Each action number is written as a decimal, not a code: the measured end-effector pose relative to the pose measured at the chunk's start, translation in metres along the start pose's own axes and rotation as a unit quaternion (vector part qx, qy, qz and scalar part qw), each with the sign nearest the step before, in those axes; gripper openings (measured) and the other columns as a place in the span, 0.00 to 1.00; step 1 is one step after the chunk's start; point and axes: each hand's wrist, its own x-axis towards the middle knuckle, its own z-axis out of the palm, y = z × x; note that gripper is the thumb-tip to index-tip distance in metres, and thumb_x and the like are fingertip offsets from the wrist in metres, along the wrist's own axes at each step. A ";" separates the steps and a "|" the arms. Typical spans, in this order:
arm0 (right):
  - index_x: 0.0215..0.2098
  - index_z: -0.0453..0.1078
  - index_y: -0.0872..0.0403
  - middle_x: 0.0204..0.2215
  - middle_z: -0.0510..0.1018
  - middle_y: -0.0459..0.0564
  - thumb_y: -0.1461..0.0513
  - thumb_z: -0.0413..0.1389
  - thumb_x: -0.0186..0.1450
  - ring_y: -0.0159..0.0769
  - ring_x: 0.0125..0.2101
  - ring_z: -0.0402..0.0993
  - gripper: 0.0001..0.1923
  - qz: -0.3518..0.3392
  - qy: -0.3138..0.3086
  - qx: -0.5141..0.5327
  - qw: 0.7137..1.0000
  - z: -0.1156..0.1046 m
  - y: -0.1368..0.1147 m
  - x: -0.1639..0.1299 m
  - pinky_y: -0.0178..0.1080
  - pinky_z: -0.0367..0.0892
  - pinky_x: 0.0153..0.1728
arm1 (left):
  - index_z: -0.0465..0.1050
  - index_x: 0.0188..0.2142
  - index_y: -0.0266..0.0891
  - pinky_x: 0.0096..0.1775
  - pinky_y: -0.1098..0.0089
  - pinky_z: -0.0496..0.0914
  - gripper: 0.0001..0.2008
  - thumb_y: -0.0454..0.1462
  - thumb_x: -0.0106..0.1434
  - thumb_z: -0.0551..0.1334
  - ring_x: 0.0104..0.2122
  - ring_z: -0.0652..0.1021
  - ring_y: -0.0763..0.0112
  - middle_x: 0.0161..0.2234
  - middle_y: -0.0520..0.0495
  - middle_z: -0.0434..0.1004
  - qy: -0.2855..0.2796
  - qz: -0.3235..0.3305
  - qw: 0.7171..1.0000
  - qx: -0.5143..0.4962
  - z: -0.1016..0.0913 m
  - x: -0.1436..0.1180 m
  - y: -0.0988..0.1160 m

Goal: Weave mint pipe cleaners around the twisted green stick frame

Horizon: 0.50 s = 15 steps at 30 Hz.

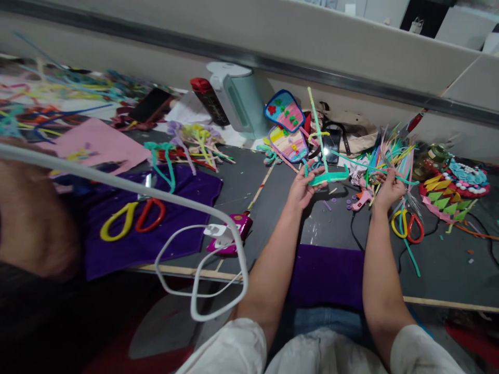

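My left hand (304, 186) is closed on a green pipe-cleaner figure (328, 177): a flat green base with one upright stem rising from it and a short yellow piece crossing the stem. A loose green pipe cleaner (360, 164) is pinched in the fingers of my right hand (390, 188), stretching left toward the stem and poking out to the right. Below the right hand lie scissors (407, 226) with yellow and red handles. Between the hands, on the table, is a pink glue gun (362, 199). A purple cloth (327, 272) lies at the table's front edge.
A white cable (171, 205) loops across the left foreground. Another person's arm (37, 223) is at far left, near a second pair of scissors (119, 222). A kettle (239, 101) and a dark bottle (210, 101) stand at the back. Pipe-cleaner bundles (395, 153) lie right.
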 end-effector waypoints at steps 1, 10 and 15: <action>0.33 0.69 0.54 0.25 0.78 0.44 0.44 0.59 0.63 0.33 0.24 0.80 0.21 0.005 -0.008 0.005 1.000 0.001 0.000 -0.001 0.35 0.78 0.26 | 0.65 0.64 0.45 0.50 0.55 0.80 0.31 0.29 0.62 0.64 0.54 0.80 0.55 0.53 0.39 0.80 -0.003 -0.001 1.000 0.002 0.000 0.000 0.000; 0.31 0.69 0.54 0.22 0.77 0.40 0.47 0.66 0.58 0.28 0.21 0.78 0.20 0.096 -0.065 0.065 0.991 0.007 -0.003 -0.007 0.30 0.74 0.23 | 0.64 0.65 0.44 0.46 0.59 0.81 0.36 0.33 0.59 0.70 0.54 0.80 0.53 0.57 0.39 0.78 -0.068 -0.029 0.996 0.040 0.006 -0.006 0.000; 0.30 0.69 0.54 0.22 0.77 0.40 0.48 0.66 0.59 0.26 0.19 0.75 0.19 0.157 -0.070 0.085 0.982 0.007 -0.003 -0.006 0.29 0.72 0.22 | 0.64 0.65 0.45 0.41 0.65 0.81 0.38 0.32 0.56 0.71 0.49 0.82 0.57 0.58 0.39 0.78 -0.091 -0.033 0.994 0.050 0.007 -0.007 -0.001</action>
